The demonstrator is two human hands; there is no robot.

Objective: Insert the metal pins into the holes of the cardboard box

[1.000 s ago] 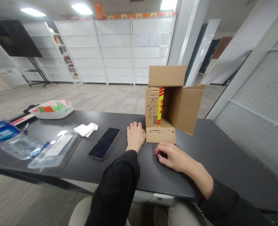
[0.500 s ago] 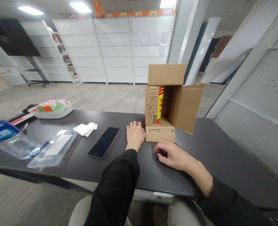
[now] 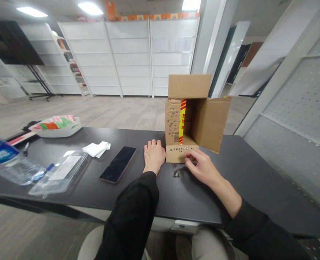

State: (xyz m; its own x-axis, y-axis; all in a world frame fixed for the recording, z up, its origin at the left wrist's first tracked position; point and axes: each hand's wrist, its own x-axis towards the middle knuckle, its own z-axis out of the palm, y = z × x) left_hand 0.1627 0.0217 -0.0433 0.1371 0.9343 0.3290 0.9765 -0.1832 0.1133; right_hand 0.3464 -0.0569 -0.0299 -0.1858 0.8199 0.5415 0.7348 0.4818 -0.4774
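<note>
An open cardboard box (image 3: 173, 121) stands on the dark table, its lower flap (image 3: 173, 156) lying toward me with a row of small holes and metal heads. Several thin metal screws or nails (image 3: 175, 170) lie side by side just in front of that flap. My left hand (image 3: 154, 155) rests palm down beside the box's left edge, fingers loosely spread and holding nothing. Over the right part of the flap is my right hand (image 3: 201, 165), thumb and fingers bent together; anything between the fingertips is too small to make out.
Left of my hands lie a black phone (image 3: 118, 164), white tissue (image 3: 97, 148) and a clear plastic case (image 3: 61, 173). Farther left are a water bottle (image 3: 19, 169) and a white tray (image 3: 75, 127) with colourful cloth. A perforated panel (image 3: 292, 97) borders the table's right side.
My right hand has moved from the metal pieces up and right onto the lower flap, uncovering the pieces. My left hand stays in place beside the box.
</note>
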